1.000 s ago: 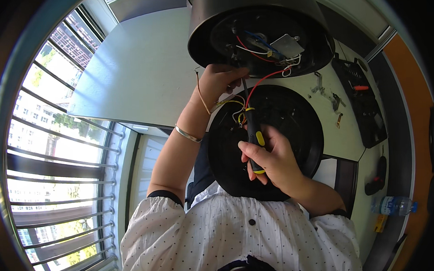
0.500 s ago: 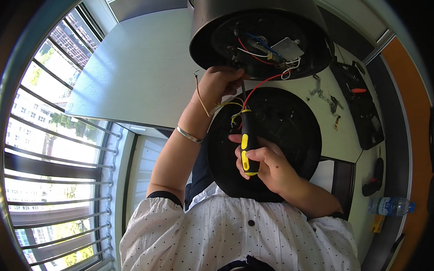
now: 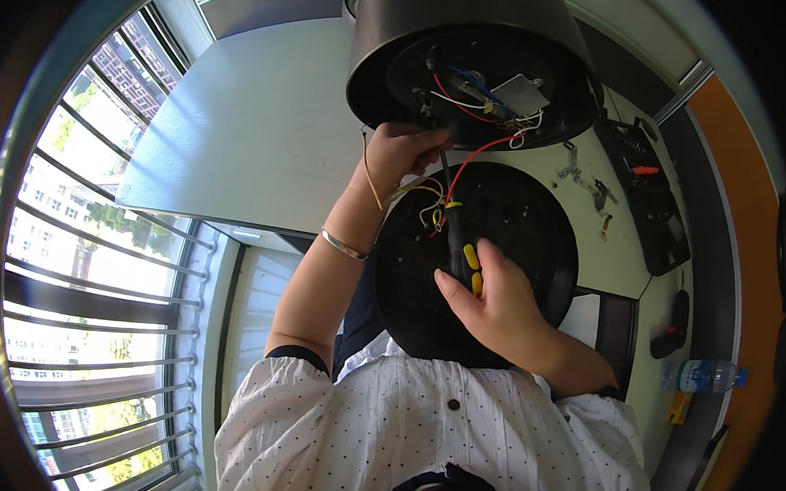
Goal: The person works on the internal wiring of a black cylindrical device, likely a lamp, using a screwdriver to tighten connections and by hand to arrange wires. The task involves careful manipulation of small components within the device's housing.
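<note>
My right hand [image 3: 502, 295] is closed round the black and yellow handle of a screwdriver [image 3: 459, 243], whose shaft points away from me. Near the tip, my left hand [image 3: 403, 150] pinches at the rim of a dark metal appliance housing [image 3: 468, 26]; what lies between those fingers is hidden. The housing lies on its side with its underside facing me, showing red, white and blue wires and a small metal plate [image 3: 519, 94]. A round black base cover [image 3: 522, 232] rests below, in front of my body. A red wire [image 3: 485, 147] and several yellowish wires run between cover and housing.
Small metal parts [image 3: 591, 180] are scattered on the light table [image 3: 233, 121] at the right. Beyond them are a black tool case [image 3: 647, 193], a dark tool with red on it [image 3: 671, 327] and a plastic water bottle [image 3: 705, 376]. A barred window is at the left.
My right hand has shifted its grip on the screwdriver, the handle turning in my fingers and its end leaning slightly right. My left hand has stayed nearly in place at the rim.
</note>
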A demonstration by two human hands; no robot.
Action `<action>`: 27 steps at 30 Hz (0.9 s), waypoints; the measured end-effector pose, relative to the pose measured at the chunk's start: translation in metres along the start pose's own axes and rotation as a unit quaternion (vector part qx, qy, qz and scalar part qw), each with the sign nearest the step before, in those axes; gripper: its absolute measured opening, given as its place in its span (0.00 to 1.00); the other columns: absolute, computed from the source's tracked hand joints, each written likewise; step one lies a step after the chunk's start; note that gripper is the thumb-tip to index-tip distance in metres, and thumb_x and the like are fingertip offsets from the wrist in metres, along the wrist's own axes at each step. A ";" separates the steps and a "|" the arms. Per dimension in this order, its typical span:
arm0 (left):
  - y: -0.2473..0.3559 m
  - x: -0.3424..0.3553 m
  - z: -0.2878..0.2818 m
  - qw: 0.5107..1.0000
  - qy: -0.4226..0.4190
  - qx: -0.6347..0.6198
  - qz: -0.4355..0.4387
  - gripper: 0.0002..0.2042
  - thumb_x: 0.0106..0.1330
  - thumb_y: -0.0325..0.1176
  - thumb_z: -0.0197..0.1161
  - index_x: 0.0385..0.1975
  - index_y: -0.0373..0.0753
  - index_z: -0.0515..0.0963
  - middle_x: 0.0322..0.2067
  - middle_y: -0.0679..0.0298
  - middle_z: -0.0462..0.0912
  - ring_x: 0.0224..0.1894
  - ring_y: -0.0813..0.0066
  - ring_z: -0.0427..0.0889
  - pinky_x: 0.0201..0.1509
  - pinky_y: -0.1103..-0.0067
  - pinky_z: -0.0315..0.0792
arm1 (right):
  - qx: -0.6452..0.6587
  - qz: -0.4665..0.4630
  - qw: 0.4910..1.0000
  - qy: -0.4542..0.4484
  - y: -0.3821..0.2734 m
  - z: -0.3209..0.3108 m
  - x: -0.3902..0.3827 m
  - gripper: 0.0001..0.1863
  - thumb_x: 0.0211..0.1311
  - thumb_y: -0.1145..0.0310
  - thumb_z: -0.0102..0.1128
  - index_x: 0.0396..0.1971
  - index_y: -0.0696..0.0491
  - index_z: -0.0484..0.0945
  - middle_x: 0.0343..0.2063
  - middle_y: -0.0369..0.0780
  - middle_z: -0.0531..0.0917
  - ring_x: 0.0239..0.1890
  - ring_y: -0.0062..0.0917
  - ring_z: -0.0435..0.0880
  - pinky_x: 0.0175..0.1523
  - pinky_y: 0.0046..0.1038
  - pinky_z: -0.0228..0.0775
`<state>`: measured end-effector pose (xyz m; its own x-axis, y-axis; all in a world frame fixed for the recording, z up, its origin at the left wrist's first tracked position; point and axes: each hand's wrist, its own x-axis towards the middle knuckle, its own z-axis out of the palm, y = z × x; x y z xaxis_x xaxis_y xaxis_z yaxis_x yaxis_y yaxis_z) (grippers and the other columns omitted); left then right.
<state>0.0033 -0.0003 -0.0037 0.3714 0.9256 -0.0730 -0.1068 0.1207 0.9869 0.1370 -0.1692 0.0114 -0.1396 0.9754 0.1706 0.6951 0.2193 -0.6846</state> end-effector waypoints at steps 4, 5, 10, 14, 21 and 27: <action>-0.006 0.002 -0.002 0.998 -0.015 -0.062 -0.002 0.11 0.60 0.33 0.58 0.28 0.29 0.79 0.15 0.70 0.70 0.16 0.86 0.65 0.20 0.88 0.58 | -0.047 -0.015 0.999 0.011 -0.009 -0.004 0.000 0.19 0.54 0.64 0.60 0.37 0.63 0.66 0.17 0.45 0.74 0.17 0.34 0.74 0.23 0.27 0.68; -0.008 0.003 -0.003 0.997 -0.023 -0.078 -0.004 0.11 0.61 0.33 0.57 0.29 0.28 0.78 0.15 0.70 0.70 0.17 0.85 0.65 0.20 0.88 0.58 | -0.036 -0.032 0.999 0.021 -0.008 -0.004 0.000 0.20 0.54 0.63 0.60 0.38 0.63 0.66 0.19 0.44 0.75 0.17 0.33 0.75 0.23 0.26 0.68; -0.013 0.009 -0.006 0.989 -0.063 -0.132 -0.025 0.12 0.61 0.33 0.55 0.32 0.27 0.77 0.16 0.69 0.69 0.17 0.83 0.65 0.22 0.87 0.60 | 0.419 0.082 0.903 -0.052 0.009 0.009 0.000 0.23 0.55 0.68 0.55 0.47 0.63 0.61 0.30 0.45 0.77 0.20 0.27 0.77 0.21 0.22 0.70; -0.012 0.004 -0.006 0.985 -0.065 -0.155 -0.031 0.13 0.62 0.33 0.55 0.33 0.27 0.77 0.16 0.69 0.69 0.18 0.83 0.64 0.22 0.87 0.59 | 0.544 0.151 0.817 -0.116 0.003 -0.001 0.007 0.24 0.56 0.73 0.51 0.52 0.61 0.58 0.30 0.45 0.76 0.20 0.20 0.76 0.19 0.20 0.69; -0.009 0.006 -0.008 0.990 -0.067 -0.119 -0.028 0.13 0.62 0.34 0.56 0.32 0.28 0.77 0.16 0.69 0.70 0.17 0.84 0.65 0.21 0.87 0.60 | 0.352 0.042 0.935 -0.021 0.005 0.005 0.002 0.27 0.55 0.70 0.56 0.53 0.64 0.61 0.29 0.41 0.77 0.23 0.22 0.77 0.27 0.20 0.68; -0.001 0.002 -0.002 0.997 -0.030 -0.063 -0.028 0.12 0.61 0.34 0.58 0.30 0.30 0.78 0.15 0.70 0.70 0.16 0.86 0.65 0.18 0.89 0.58 | -0.020 -0.103 0.991 0.077 0.007 0.003 0.001 0.31 0.52 0.69 0.59 0.53 0.69 0.59 0.27 0.48 0.77 0.25 0.35 0.79 0.29 0.26 0.71</action>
<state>0.0021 0.0026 -0.0053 0.4345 0.8933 -0.1153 -0.1972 0.2192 0.9555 0.1396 -0.1672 0.0052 -0.1745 0.8937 0.4133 0.6908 0.4102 -0.5955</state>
